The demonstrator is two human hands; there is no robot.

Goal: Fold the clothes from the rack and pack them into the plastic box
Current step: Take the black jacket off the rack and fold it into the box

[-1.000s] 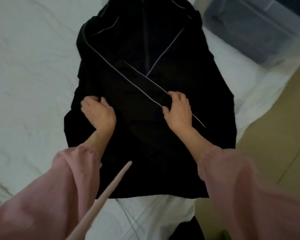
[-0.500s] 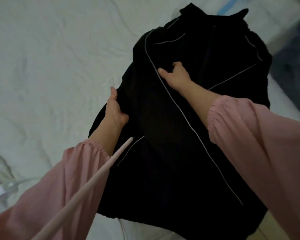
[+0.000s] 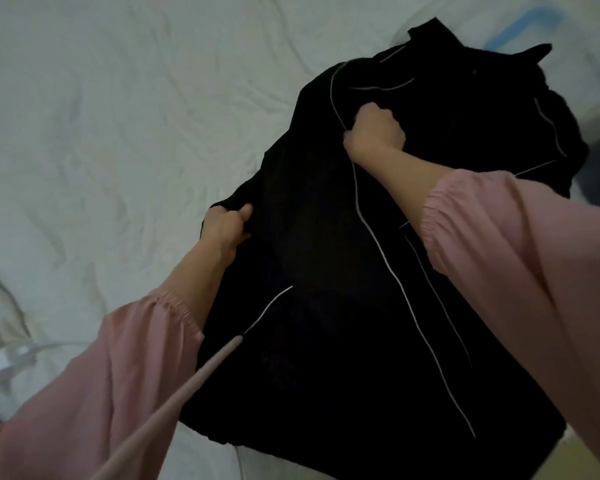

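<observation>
A black jacket (image 3: 326, 271) with thin white piping lies spread on a white bed sheet (image 3: 101, 116), collar towards the top right. My left hand (image 3: 226, 226) grips the jacket's left side edge, thumb on top of the fabric. My right hand (image 3: 374, 133) is curled round a fold of cloth near the shoulder, right beside the white piping line. Both arms wear pink sleeves. The plastic box (image 3: 520, 32) shows only as a blurred clear shape with a blue handle beyond the collar.
A pink drawstring (image 3: 174, 403) hangs from my top across the lower left. A white cable and a clear object (image 3: 11, 355) lie at the left edge. Floor shows at the bottom right corner.
Both hands left the jacket's middle. The right went up to the shoulder and closed on the fabric; the left moved to the side edge and gripped it. The view swung left.
</observation>
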